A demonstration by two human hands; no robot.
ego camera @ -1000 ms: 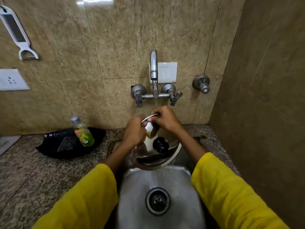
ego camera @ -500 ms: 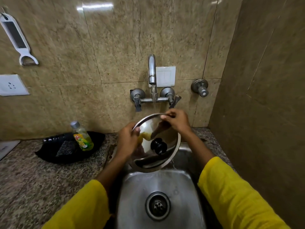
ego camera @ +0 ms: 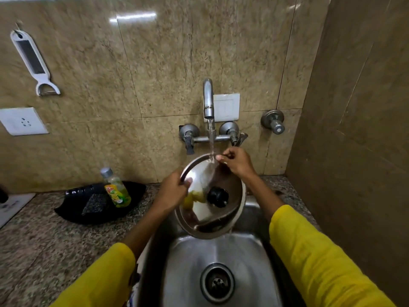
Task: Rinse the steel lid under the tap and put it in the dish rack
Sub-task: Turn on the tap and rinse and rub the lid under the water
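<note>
You hold the steel lid (ego camera: 208, 196) over the sink (ego camera: 217, 251), tipped up so its shiny top and the black knob (ego camera: 218, 196) face you. Your left hand (ego camera: 171, 191) grips the lid's left edge, thumb on the front. Your right hand (ego camera: 238, 161) pinches the far top edge, right beside the spot where the water from the tap (ego camera: 208, 98) lands. The water hits near the top and runs down across the lid, then drips off the low edge into the sink. Both hands are on the rim, so the lid hangs between them and you can turn it like a wheel to wet every part. The side wall (ego camera: 354, 129) is close on your right, so there is little room that way. On your left the counter (ego camera: 44, 240) is open, with a black tray (ego camera: 75, 209) and a soap bottle (ego camera: 116, 189) on it. No dish rack shows here, so I cannot tell which way you will carry the lid.
</note>
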